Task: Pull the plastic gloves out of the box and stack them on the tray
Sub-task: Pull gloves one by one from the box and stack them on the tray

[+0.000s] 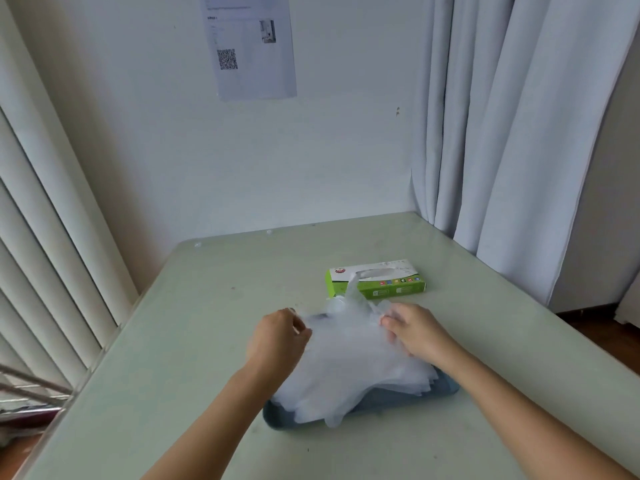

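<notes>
Fingers pinch gloves above table (curtains beside).

We reach both bare forearms forward from the lower edge of view, converging toward the middle. Our left hand has its back turned up, fingers curled, thumb and fingertips pinching one edge of a plastic glove. Our right hand mirrors it just across, thumb and forefinger pinching the opposite edge, remaining fingers curled under, both wrists straight.
</notes>
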`<action>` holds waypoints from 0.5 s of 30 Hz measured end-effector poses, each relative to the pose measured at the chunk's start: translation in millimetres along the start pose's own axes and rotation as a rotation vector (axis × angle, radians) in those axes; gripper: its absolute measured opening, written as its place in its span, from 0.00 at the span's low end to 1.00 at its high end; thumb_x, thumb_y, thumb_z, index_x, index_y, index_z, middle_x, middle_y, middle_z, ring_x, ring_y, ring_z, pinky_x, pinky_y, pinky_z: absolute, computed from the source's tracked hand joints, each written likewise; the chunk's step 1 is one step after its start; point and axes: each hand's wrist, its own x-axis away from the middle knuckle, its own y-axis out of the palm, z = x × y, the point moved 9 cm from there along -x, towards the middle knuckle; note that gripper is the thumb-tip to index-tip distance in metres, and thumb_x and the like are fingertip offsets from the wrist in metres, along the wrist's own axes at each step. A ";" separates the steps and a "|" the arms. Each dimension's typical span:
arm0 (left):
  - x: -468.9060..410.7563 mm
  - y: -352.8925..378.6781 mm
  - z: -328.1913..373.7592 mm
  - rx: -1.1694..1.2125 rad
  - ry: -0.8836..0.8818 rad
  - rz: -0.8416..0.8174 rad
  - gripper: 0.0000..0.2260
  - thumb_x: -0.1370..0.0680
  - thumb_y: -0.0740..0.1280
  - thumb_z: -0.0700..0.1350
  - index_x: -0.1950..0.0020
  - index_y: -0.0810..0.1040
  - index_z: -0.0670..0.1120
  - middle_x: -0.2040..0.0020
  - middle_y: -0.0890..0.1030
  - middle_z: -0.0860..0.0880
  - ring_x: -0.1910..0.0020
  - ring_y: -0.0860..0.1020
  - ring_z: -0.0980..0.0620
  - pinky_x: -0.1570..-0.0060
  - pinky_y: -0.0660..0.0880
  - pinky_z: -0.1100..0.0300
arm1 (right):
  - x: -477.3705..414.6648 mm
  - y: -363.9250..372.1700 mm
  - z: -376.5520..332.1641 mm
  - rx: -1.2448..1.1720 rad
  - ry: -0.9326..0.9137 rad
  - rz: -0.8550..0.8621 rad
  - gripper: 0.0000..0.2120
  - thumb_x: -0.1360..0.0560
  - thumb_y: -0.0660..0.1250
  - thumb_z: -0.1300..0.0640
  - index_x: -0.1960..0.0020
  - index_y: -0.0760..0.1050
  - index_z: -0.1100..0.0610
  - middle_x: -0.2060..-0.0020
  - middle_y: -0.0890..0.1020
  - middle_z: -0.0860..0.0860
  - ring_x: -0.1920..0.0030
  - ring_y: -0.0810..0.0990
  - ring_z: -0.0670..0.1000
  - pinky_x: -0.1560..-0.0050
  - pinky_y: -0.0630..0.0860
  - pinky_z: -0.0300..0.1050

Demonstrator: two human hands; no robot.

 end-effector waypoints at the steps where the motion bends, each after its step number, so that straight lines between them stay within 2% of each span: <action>1: 2.8 -4.5 -1.7 -0.081 -0.004 0.034 0.07 0.23 0.65 0.47 0.46 0.75 0.48 0.49 0.81 0.50 0.52 0.78 0.48 0.57 0.73 0.59 | -1.6 5.2 2.2 0.046 -0.004 0.000 0.10 0.21 0.62 0.59 0.59 0.73 0.64 0.68 0.79 0.51 0.75 0.71 0.47 0.76 0.66 0.34; 3: 10.7 -13.6 6.8 -0.186 0.068 0.130 0.18 0.21 0.64 0.48 0.33 0.67 0.48 0.39 0.74 0.49 0.41 0.74 0.47 0.48 0.69 0.60 | -2.6 9.9 4.9 0.108 -0.020 0.020 0.11 0.22 0.63 0.59 0.60 0.74 0.65 0.67 0.78 0.53 0.68 0.72 0.49 0.72 0.65 0.34; 4: 17.3 -19.9 21.3 -0.174 0.152 0.200 0.20 0.21 0.63 0.48 0.30 0.66 0.47 0.37 0.71 0.49 0.39 0.71 0.47 0.44 0.68 0.59 | -2.8 8.9 4.9 0.125 -0.029 0.033 0.11 0.23 0.63 0.59 0.60 0.73 0.65 0.65 0.78 0.54 0.66 0.72 0.48 0.70 0.64 0.34; 6: 34.1 -22.0 58.0 -0.063 0.358 0.239 0.17 0.21 0.63 0.45 0.32 0.70 0.46 0.37 0.72 0.48 0.39 0.71 0.47 0.43 0.66 0.60 | -2.9 7.1 6.1 0.146 -0.027 0.043 0.11 0.22 0.63 0.58 0.60 0.71 0.65 0.64 0.75 0.53 0.66 0.69 0.47 0.69 0.63 0.34; 8: 42.7 0.3 88.3 -0.023 0.463 0.096 0.14 0.20 0.60 0.42 0.34 0.73 0.45 0.38 0.74 0.48 0.41 0.73 0.48 0.44 0.67 0.60 | -2.6 6.1 7.8 0.143 -0.012 0.042 0.12 0.22 0.63 0.58 0.62 0.69 0.62 0.66 0.74 0.52 0.66 0.70 0.49 0.68 0.62 0.35; 11: 44.4 61.3 112.9 -0.278 0.461 -0.211 0.17 0.21 0.57 0.36 0.32 0.69 0.39 0.36 0.73 0.42 0.39 0.72 0.44 0.42 0.67 0.57 | -2.8 5.6 7.6 0.139 -0.012 0.050 0.14 0.22 0.62 0.59 0.66 0.67 0.58 0.70 0.73 0.50 0.65 0.71 0.51 0.70 0.62 0.34; 13: 42.2 95.2 115.1 -0.472 0.427 -0.316 0.23 0.22 0.57 0.36 0.27 0.59 0.33 0.31 0.66 0.36 0.33 0.66 0.40 0.34 0.61 0.56 | -3.4 6.1 7.1 0.120 -0.008 0.049 0.14 0.22 0.62 0.59 0.66 0.68 0.58 0.70 0.73 0.50 0.66 0.72 0.51 0.70 0.63 0.34; 15: 42.0 115.4 108.7 -0.537 0.356 -0.386 0.30 0.21 0.58 0.38 0.25 0.46 0.31 0.25 0.54 0.32 0.25 0.53 0.37 0.26 0.51 0.51 | -4.5 7.7 10.9 0.056 0.025 0.039 0.13 0.22 0.64 0.60 0.64 0.72 0.62 0.70 0.75 0.52 0.68 0.73 0.48 0.70 0.64 0.34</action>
